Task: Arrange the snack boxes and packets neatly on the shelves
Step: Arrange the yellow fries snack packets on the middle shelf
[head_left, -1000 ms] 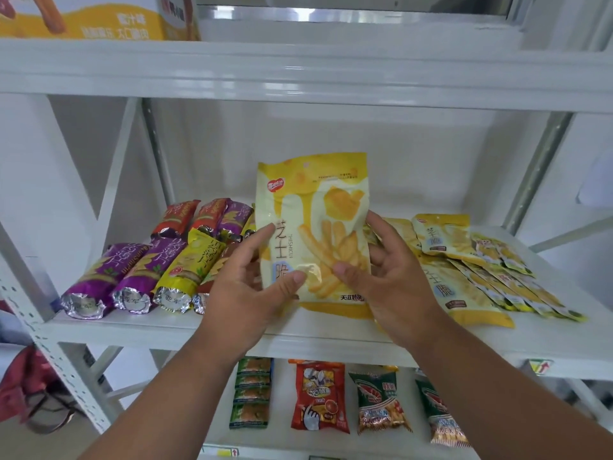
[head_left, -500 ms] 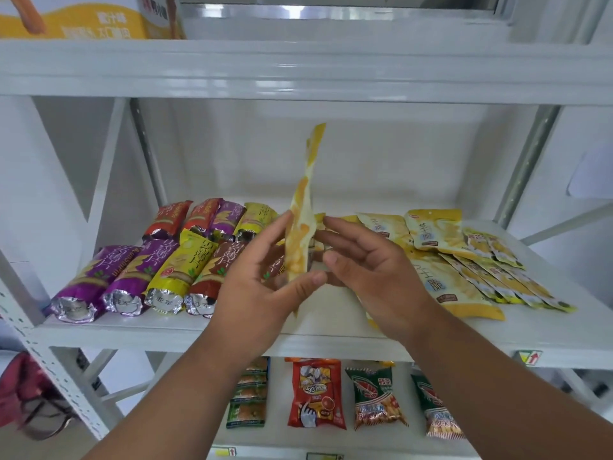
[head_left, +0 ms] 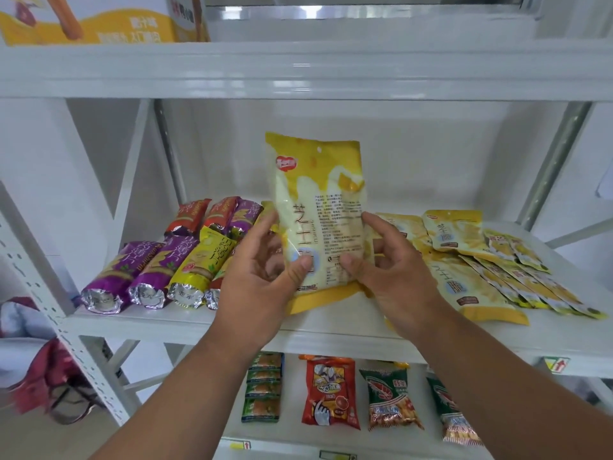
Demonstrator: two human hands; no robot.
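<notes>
a small shop or stockroom: white metal shelves with perforated uprights carry many copies of the same goods, rows of foil snack rolls on the left, overlapped yellow packets on the right, price-label holders on the shelf edges

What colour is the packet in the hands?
The packet is yellow and creamy white, seen in the head view.

The yellow box on the top shelf is cut off by the upper and left edges. The left hand hides the near ends of the rightmost foil rolls. The held packet covers a yellow roll behind it. Small print on the packet is unreadable. The red bag at far left is blurred.
</notes>
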